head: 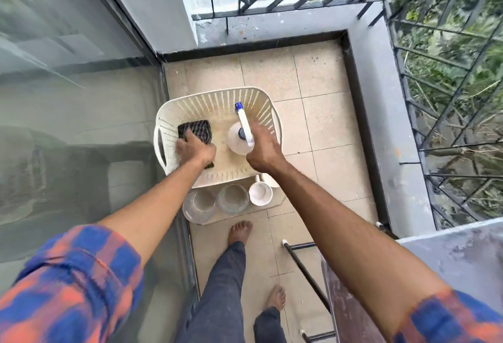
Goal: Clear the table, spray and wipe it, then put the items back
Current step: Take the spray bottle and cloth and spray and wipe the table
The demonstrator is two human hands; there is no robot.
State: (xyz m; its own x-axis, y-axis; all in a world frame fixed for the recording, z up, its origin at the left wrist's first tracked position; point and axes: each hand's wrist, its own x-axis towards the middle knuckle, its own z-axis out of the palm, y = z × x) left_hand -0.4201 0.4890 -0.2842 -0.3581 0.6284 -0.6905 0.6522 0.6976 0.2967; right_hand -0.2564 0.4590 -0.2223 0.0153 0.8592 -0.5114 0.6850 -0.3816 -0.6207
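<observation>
Inside the white perforated plastic basket (pixel 217 91), the left grip (pixel 194 152) curls its fingers onto the dark checked cloth (pixel 200 128), which looks soft, limp and light. The right grip (pixel 264 149) meets the translucent plastic spray bottle (pixel 238 138) at its neck; whether it is closed I cannot tell. The bottle is likely smooth and liquid-heavy, so hold it under the trigger.

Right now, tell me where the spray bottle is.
Head view: the spray bottle stands in the white basket's right half, at the right hand, with the dark checked cloth to its left.
</observation>
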